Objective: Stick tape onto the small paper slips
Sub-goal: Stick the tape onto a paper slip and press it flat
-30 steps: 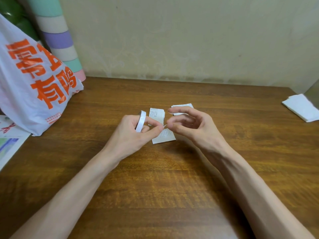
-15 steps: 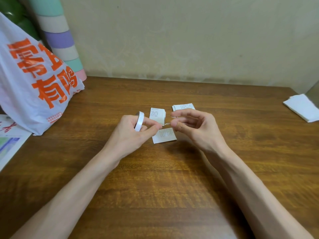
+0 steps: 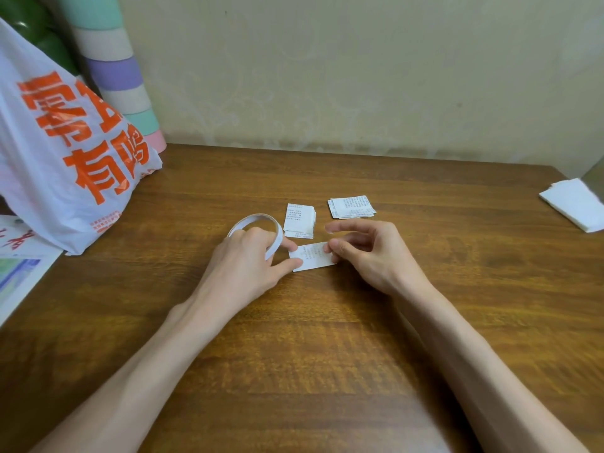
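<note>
The left hand [image 3: 242, 266] and right hand [image 3: 376, 256], lifted over the paper half a second ago, are now down on the single slip [image 3: 312, 256] lying on the counter [image 3: 327, 338]. The left hand grips the tape roll [image 3: 261, 223], now tipped flatter, its thumb at the slip's left edge. The right hand pinches at the slip's right end.

Likely a strip is being laid down, though clear tape cannot be made out. The roll is a thin, pale ring; the slip is small, printed and rectangular. Behind lie two slip stacks [image 3: 299, 220] [image 3: 351, 207]. The counter is grained brown wood. A glossy plastic bag [image 3: 65, 152] slumps at the left.
</note>
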`<state>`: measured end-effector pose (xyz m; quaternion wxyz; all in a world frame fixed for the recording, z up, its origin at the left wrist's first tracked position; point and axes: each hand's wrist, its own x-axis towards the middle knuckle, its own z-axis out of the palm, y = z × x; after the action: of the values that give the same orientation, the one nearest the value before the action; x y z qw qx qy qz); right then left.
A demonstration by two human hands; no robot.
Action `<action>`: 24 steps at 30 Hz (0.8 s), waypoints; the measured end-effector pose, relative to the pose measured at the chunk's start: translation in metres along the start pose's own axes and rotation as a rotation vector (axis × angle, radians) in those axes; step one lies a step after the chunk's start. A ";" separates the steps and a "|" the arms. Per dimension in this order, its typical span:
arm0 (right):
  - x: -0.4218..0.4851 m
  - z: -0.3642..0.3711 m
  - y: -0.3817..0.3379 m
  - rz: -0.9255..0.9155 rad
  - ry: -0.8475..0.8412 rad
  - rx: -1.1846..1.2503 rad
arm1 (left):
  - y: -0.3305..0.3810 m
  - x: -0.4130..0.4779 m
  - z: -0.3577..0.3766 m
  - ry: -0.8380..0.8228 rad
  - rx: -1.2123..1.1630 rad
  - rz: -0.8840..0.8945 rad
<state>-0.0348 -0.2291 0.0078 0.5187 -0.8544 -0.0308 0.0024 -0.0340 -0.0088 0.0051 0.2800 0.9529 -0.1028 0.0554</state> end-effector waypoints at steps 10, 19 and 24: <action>0.003 0.007 -0.002 -0.030 -0.055 -0.135 | 0.001 0.000 -0.003 -0.043 0.016 -0.024; 0.004 0.010 -0.006 -0.019 -0.048 -0.214 | 0.004 -0.001 -0.003 -0.048 0.046 0.067; 0.005 0.010 -0.007 -0.003 -0.047 -0.210 | 0.000 -0.002 -0.002 -0.037 0.050 0.167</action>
<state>-0.0310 -0.2163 0.0095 0.4255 -0.9037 -0.0446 0.0184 -0.0366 -0.0079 0.0062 0.2488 0.9485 -0.1857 0.0635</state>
